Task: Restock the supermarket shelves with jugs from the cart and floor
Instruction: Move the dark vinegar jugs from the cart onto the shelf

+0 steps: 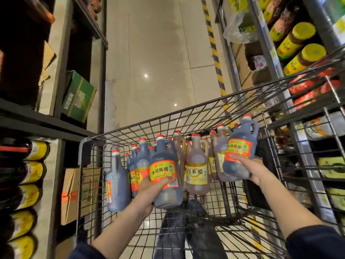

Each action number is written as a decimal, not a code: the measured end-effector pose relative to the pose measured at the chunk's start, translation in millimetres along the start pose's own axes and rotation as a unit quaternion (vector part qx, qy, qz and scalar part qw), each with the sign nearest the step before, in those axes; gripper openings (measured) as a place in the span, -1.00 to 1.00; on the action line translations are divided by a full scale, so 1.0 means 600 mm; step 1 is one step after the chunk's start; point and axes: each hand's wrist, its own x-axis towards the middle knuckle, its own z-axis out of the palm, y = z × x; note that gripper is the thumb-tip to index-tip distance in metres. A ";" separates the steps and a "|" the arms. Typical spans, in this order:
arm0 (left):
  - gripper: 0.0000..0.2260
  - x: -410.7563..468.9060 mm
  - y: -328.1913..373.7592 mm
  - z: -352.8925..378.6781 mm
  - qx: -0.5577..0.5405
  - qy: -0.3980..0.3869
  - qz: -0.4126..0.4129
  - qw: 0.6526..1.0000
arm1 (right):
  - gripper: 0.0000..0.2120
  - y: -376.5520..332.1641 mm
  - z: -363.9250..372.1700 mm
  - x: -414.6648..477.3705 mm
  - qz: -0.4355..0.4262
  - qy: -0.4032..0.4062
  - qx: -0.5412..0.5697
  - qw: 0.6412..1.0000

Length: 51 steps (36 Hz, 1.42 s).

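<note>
Over the cart, one dark jug is clasped round its body by the left hand, a second jug by the right hand.

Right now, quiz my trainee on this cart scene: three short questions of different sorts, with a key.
1. True or false: the left hand grips a dark vinegar jug by its body.
2. The right hand holds: A) a pale jug, B) a second dark vinegar jug, C) nothing.
3. Fill in: the pale vinegar jugs stand in the wire ___.
Key: 1 true; 2 B; 3 cart.
</note>
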 end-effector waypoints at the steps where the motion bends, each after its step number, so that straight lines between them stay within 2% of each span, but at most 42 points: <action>1: -0.57 -0.002 0.000 0.000 0.001 0.000 0.000 1.000 | -0.52 0.002 0.004 0.002 -0.001 0.013 0.001 1.000; 4: -0.55 -0.012 0.004 0.002 -0.002 -0.003 -0.002 1.000 | -0.22 0.004 0.008 0.002 0.000 0.038 0.017 0.999; 8: -0.54 -0.033 0.012 0.005 -0.008 0.002 0.004 1.000 | 0.06 0.010 0.001 0.003 0.006 0.032 0.044 0.998; 9: -0.57 -0.040 0.015 0.005 -0.007 0.002 0.009 1.000 | 0.03 0.007 0.006 -0.010 0.015 0.023 0.053 0.998; 13: -0.63 -0.059 0.027 0.005 -0.001 -0.002 0.021 1.000 | -0.44 -0.002 0.027 -0.076 0.020 -0.013 0.071 0.997; 16: -0.57 -0.071 0.039 0.003 0.013 -0.010 0.030 0.999 | -0.54 0.005 0.033 -0.103 -0.010 -0.038 0.074 0.996; 19: -0.66 -0.083 0.051 0.004 0.024 -0.021 0.044 0.999 | -0.60 0.007 0.034 -0.133 -0.044 -0.070 0.075 0.994; 25: -0.61 -0.115 0.077 0.003 0.049 -0.070 0.080 0.993 | -0.54 0.006 0.037 -0.221 -0.124 -0.130 0.101 0.979; 28: -0.53 -0.136 0.092 0.004 0.078 -0.095 0.113 0.986 | -0.64 0.011 0.037 -0.267 -0.168 -0.136 0.130 0.968; 30: -0.60 -0.150 0.100 0.002 0.092 -0.113 0.142 0.979 | -0.53 0.017 0.036 -0.302 -0.199 -0.134 0.144 0.960; 32: -0.66 -0.167 0.108 -0.001 0.109 -0.134 0.161 0.972 | -0.25 0.026 0.034 -0.341 -0.235 -0.117 0.143 0.954; 33: -0.63 -0.177 0.113 -0.003 0.116 -0.145 0.169 0.968 | -0.12 0.032 0.032 -0.362 -0.249 -0.106 0.144 0.952; 35: -0.47 -0.199 0.120 -0.008 0.125 -0.166 0.190 0.960 | -0.03 0.046 0.028 -0.401 -0.277 -0.092 0.158 0.943; 38: -0.38 -0.232 0.127 -0.012 0.142 -0.199 0.232 0.941 | -0.14 0.069 0.024 -0.462 -0.317 -0.071 0.175 0.929; 41: -0.51 -0.266 0.128 -0.012 0.164 -0.246 0.259 0.920 | -0.41 0.096 0.016 -0.519 -0.349 -0.041 0.186 0.917; 43: -0.56 -0.290 0.127 -0.009 0.178 -0.275 0.274 0.904 | -0.48 0.115 0.008 -0.551 -0.369 -0.013 0.196 0.909; 46: -0.63 -0.330 0.122 0.004 0.189 -0.321 0.298 0.879 | -0.43 0.138 -0.008 -0.600 -0.399 0.025 0.209 0.892; 49: -0.35 -0.372 0.111 0.022 0.208 -0.361 0.319 0.851 | -0.37 0.161 -0.031 -0.642 -0.424 0.069 0.235 0.872; 51: -0.33 -0.395 0.101 0.039 0.216 -0.390 0.330 0.832 | -0.39 0.178 -0.051 -0.665 -0.436 0.097 0.246 0.860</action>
